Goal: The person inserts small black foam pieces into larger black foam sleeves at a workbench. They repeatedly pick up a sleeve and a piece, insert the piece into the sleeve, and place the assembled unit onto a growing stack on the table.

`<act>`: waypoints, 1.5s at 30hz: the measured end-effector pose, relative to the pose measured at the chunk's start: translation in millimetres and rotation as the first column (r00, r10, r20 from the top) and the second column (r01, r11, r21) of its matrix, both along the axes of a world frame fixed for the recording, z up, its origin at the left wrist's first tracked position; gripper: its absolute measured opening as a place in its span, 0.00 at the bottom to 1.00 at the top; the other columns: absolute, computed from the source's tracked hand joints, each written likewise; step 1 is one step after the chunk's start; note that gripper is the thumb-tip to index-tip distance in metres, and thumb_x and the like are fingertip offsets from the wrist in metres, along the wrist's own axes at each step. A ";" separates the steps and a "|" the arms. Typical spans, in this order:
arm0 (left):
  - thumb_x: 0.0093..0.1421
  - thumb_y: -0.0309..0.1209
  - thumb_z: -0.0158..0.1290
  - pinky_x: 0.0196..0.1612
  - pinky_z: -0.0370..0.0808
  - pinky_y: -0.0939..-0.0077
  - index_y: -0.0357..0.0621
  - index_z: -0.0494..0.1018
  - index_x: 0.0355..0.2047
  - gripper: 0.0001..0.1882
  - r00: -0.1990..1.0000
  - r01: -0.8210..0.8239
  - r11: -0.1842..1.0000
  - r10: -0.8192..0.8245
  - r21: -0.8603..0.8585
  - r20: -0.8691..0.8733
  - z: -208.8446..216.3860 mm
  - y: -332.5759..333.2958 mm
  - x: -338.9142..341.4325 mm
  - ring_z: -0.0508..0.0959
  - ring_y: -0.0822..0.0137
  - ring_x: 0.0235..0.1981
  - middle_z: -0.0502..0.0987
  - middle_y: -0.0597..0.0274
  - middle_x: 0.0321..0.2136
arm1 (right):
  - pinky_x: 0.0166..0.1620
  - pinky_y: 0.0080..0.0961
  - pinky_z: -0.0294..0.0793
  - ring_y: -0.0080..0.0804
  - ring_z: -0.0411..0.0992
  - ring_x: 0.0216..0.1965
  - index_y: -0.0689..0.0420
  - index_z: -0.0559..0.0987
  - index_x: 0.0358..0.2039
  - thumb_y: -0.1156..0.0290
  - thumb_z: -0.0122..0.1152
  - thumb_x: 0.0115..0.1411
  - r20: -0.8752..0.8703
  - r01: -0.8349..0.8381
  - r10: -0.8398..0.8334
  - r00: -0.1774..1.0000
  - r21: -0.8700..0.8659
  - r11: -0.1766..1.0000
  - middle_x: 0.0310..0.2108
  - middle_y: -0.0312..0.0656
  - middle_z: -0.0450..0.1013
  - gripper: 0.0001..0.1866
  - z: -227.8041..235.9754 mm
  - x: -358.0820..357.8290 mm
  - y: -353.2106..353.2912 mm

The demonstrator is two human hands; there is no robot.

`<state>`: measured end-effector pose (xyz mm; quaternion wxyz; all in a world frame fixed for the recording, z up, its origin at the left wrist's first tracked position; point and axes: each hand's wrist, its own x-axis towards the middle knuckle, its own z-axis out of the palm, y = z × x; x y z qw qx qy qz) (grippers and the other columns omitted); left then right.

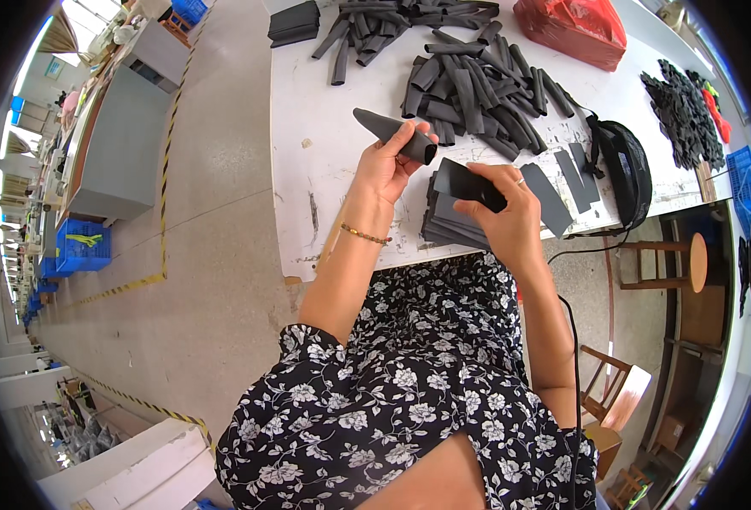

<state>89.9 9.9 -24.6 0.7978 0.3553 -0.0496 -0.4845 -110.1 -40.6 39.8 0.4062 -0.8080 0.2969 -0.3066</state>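
Note:
My left hand (382,168) is closed around a dark grey tube of rolled sheet material (390,133), its open end turned toward my right hand. Between the thumb and fingers of my right hand (512,212) is a dark grey rectangular piece (458,181), its blacker part under my fingers. That piece is over a stack of similar dark grey sheets (448,223) near the table's front edge. Just past my hands lies a loose heap of dark grey tubes (469,89). To the right of the stack, flat grey strips (548,200) lie on the white table (295,161).
A black pouch (626,174) with a cord lies at the right. Farther back are another tube heap (375,25), a stack of dark pieces (294,23) and a red plastic bag (575,30). Small dark pieces (681,115) are piled far right. A wooden stool (694,263) stands beyond the table.

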 end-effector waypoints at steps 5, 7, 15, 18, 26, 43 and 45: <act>0.58 0.31 0.62 0.40 0.84 0.70 0.36 0.74 0.44 0.17 0.999 0.047 0.998 -0.047 0.031 0.022 6.0 0.2 -11.7 0.82 0.57 0.39 0.80 0.51 0.40 | 0.43 0.32 0.73 0.38 0.72 0.40 0.57 0.83 0.39 0.78 0.72 0.44 0.014 0.027 -0.025 1.000 -0.131 0.991 0.35 0.41 0.77 0.18 -5.9 7.0 -4.7; 0.58 0.31 0.62 0.40 0.83 0.70 0.36 0.73 0.45 0.17 0.995 0.093 0.995 -0.094 0.025 0.038 6.6 1.3 -14.0 0.83 0.58 0.39 0.80 0.52 0.40 | 0.42 0.32 0.73 0.38 0.72 0.38 0.57 0.83 0.37 0.78 0.72 0.44 0.024 0.057 -0.052 0.998 -0.246 0.968 0.33 0.39 0.77 0.17 -8.2 8.9 -7.4; 0.60 0.30 0.59 0.37 0.84 0.69 0.37 0.71 0.47 0.16 0.996 0.063 0.998 -0.062 -0.008 0.063 13.5 6.9 -24.8 0.83 0.62 0.37 0.80 0.49 0.41 | 0.44 0.34 0.69 0.38 0.71 0.38 0.56 0.82 0.34 0.76 0.70 0.45 0.035 0.110 -0.112 0.993 -0.600 0.792 0.33 0.36 0.76 0.13 -10.4 10.7 -8.8; 0.62 0.30 0.58 0.37 0.84 0.70 0.37 0.69 0.50 0.18 0.996 -0.019 1.000 0.021 -0.025 0.091 19.8 8.2 -37.5 0.83 0.60 0.38 0.80 0.49 0.42 | 0.44 0.35 0.69 0.38 0.71 0.38 0.56 0.81 0.35 0.76 0.69 0.45 0.046 0.138 -0.143 0.989 -0.652 0.746 0.33 0.35 0.75 0.14 -10.5 14.4 -3.5; 0.63 0.29 0.56 0.40 0.84 0.67 0.36 0.67 0.50 0.18 0.980 -0.145 0.986 0.155 -0.087 0.128 30.4 9.9 -44.6 0.83 0.54 0.39 0.79 0.49 0.42 | 0.45 0.35 0.69 0.38 0.71 0.39 0.56 0.81 0.36 0.76 0.69 0.46 0.084 0.178 -0.159 0.984 -0.582 0.794 0.34 0.36 0.75 0.14 -8.8 18.3 1.7; 0.63 0.29 0.56 0.43 0.83 0.67 0.36 0.66 0.53 0.19 0.971 -0.175 0.982 0.183 -0.068 0.155 37.8 15.2 -56.7 0.83 0.59 0.39 0.78 0.48 0.44 | 0.44 0.34 0.67 0.37 0.71 0.39 0.55 0.81 0.41 0.76 0.71 0.45 0.077 0.142 -0.120 0.990 -0.526 0.838 0.37 0.36 0.76 0.19 -9.1 12.8 1.6; 0.63 0.29 0.56 0.43 0.83 0.67 0.36 0.66 0.53 0.19 0.973 -0.161 0.984 0.171 -0.073 0.153 36.7 14.2 -59.2 0.83 0.59 0.39 0.78 0.48 0.44 | 0.44 0.34 0.67 0.37 0.70 0.39 0.55 0.81 0.41 0.77 0.71 0.45 0.094 0.149 -0.117 0.989 -0.530 0.835 0.37 0.36 0.76 0.19 -11.0 14.0 1.8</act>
